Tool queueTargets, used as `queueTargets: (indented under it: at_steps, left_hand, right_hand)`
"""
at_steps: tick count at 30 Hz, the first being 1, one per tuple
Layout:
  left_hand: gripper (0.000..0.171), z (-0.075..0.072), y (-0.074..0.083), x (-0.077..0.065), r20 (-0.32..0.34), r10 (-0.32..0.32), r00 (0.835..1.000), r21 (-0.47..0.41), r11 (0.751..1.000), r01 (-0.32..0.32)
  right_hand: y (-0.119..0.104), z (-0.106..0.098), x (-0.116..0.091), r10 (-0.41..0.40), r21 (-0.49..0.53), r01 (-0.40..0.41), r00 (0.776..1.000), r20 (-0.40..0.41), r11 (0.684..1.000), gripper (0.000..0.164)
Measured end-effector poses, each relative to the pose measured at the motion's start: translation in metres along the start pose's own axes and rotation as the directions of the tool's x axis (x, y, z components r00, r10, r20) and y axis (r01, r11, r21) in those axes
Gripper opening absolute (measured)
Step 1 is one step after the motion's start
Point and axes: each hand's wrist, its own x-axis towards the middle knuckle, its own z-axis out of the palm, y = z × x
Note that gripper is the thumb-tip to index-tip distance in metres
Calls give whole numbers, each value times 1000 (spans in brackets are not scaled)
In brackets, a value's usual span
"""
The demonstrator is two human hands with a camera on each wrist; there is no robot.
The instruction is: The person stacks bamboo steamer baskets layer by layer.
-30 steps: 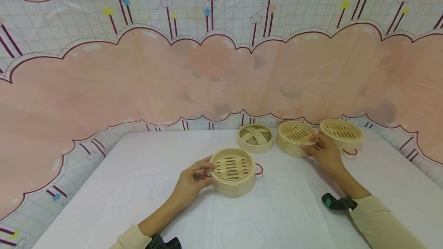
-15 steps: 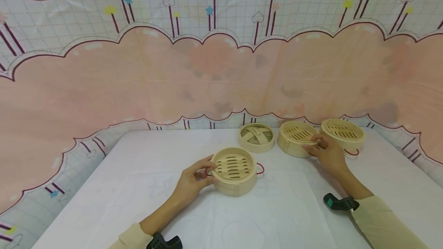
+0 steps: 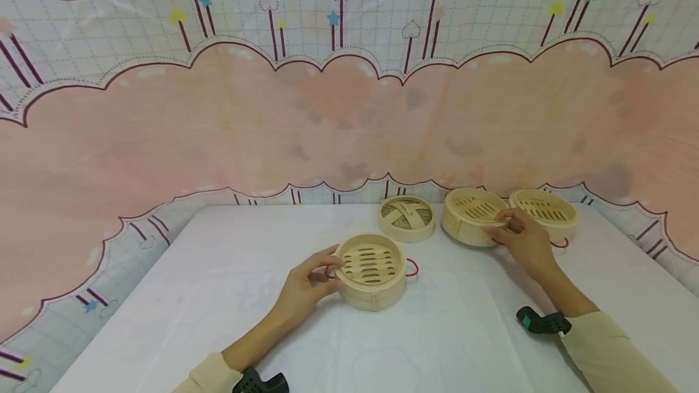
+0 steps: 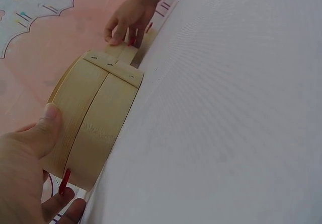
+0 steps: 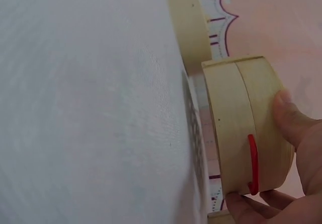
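My left hand (image 3: 312, 281) grips the left side of the front bamboo steamer basket (image 3: 374, 296), thumb against its wall and fingers by the red loop. This basket stands on the white table, slatted base visible inside. Farther back on the right, my right hand (image 3: 524, 240) pinches the near right rim of a second steamer basket (image 3: 464, 230). In the right wrist view a gap shows between that lifted basket (image 5: 229, 108) and the table, with the thumb on its wall beside a red loop handle (image 5: 254, 163).
A woven bamboo steamer lid (image 3: 406, 232) lies at the table's back edge, left of the lifted basket. Another slatted steamer basket (image 3: 546, 206) with a red loop stands at the back right, partly behind my right hand. A patterned cloth backdrop (image 3: 273, 126) rises behind the white table (image 3: 229, 259).
My right hand has raised the second steamer basket slightly off the table, tilting it a little. The left hand and the front basket have stayed in place.
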Motion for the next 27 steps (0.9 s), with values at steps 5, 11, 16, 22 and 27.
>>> queueTargets:
  at_steps: [5, 11, 16, 22, 27]
  left_hand:
    - [31, 0, -1, -1, -3, 7, 1000, 16, 1000, -7]
    - [31, 0, 0, -1, -2, 18, 1000, 26, 999, -18]
    - [31, 1, -7, 0, -4, 24, 1000, 21, 999, -24]
    - [32, 1, -32, 2, -8, 22, 1000, 18, 1000, -22]
    - [32, 0, -38, 2, -5, 21, 1000, 4, 1000, -21]
  right_hand:
    - [-5, -2, 0, -22, -14, 22, 1000, 9, 1000, 47]
    - [-12, -6, 0, -7, 41, 5, 999, 46, 999, 49]
    - [-18, -6, -1, -4, 55, 0, 998, 67, 998, 51]
    - [-25, -6, -2, -36, 78, 31, 997, 67, 996, 51]
    - [-33, -4, -4, -63, 140, 53, 995, 73, 989, 48]
